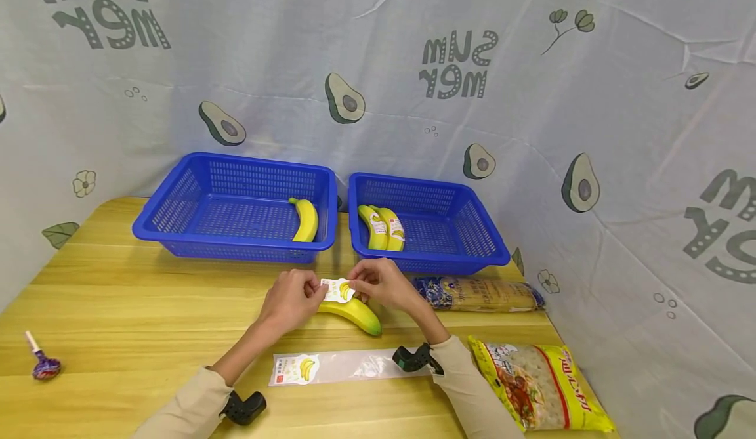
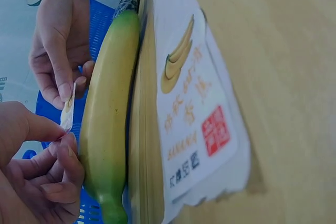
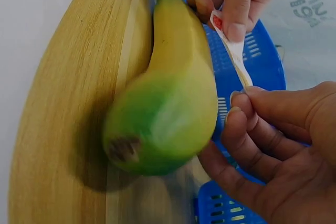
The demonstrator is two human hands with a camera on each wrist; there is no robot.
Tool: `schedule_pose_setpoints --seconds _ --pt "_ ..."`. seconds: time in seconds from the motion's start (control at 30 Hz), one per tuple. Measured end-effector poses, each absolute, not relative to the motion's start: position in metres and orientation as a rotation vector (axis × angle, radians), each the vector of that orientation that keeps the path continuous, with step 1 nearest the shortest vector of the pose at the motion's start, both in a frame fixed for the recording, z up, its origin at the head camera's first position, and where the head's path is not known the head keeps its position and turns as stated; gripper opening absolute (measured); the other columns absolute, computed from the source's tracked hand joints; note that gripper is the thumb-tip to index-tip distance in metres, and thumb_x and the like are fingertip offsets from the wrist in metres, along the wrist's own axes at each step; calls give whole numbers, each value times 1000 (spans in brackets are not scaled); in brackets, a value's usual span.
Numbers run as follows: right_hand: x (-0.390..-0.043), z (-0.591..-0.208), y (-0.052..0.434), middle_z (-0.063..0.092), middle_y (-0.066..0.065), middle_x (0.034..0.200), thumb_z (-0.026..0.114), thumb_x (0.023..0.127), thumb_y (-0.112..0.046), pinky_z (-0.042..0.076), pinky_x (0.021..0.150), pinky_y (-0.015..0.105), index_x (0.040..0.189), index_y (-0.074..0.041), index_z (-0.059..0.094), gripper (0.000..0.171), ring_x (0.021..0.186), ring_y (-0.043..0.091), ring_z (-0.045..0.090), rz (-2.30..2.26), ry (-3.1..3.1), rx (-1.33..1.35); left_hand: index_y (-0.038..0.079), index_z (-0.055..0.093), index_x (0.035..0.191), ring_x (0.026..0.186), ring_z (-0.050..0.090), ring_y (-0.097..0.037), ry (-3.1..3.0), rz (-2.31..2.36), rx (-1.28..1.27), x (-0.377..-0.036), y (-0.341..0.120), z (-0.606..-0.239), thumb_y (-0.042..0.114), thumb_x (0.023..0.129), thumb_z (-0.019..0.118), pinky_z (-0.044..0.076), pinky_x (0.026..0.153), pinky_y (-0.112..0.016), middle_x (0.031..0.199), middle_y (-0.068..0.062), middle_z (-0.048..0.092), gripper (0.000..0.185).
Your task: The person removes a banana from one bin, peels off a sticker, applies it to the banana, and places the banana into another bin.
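Between thumb and fingers, my left hand (image 1: 293, 296) pinches the left end of a white banana-print sticker (image 1: 338, 290). My right hand (image 1: 384, 283) pinches its right end, so the label is stretched between both hands. Just below it, a yellow banana (image 1: 354, 314) with a green tip lies on the wooden table. The right wrist view shows the sticker (image 3: 231, 51) nearly edge-on beside the banana (image 3: 181, 82), apart from its skin. Nearer me lies a clear strip (image 1: 354, 367) with another banana sticker (image 1: 297, 369) at its left end.
At the back stand two blue baskets: the left one (image 1: 236, 242) holds one plain banana (image 1: 305, 220), the right one (image 1: 431, 263) two labelled bananas (image 1: 382, 228). A noodle pack (image 1: 478, 294) and a yellow food bag (image 1: 540, 386) lie right; a lollipop (image 1: 45, 364) lies left.
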State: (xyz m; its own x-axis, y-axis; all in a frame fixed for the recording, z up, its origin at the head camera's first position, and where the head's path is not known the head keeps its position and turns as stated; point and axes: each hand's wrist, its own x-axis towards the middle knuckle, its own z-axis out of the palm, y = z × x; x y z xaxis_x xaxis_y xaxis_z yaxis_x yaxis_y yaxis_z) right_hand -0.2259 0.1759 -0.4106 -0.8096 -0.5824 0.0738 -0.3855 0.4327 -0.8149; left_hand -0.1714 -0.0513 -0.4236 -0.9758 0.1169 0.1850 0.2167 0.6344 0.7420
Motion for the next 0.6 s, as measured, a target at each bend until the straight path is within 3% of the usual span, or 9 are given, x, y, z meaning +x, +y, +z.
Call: schedule_pose_setpoints --seconds 0.2,0.4,0.6 --pt "-225 -408 176 74 14 84 72 101 2 64 62 36 103 7 73 5 69 41 71 -1303 2440 -865 12 69 72 60 53 -13 -2752 -1301 -267 -171 -53 -420 12 97 77 46 57 -30 64 3 59 26" --pt "-223 -404 175 74 11 82 75 99 3 64 63 40 103 5 74 4 69 36 72 -1246 2470 -885 14 68 70 60 53 -13 -2763 -1266 -256 -172 -54 -421 14 96 77 45 56 -29 63 4 58 28" --pt "-221 -404 173 74 9 80 77 98 2 61 61 28 103 3 74 6 68 28 72 -1184 2503 -888 15 66 69 58 52 -13 -2760 -1218 -241 -173 -53 -423 15 96 78 44 53 -30 61 5 56 29"
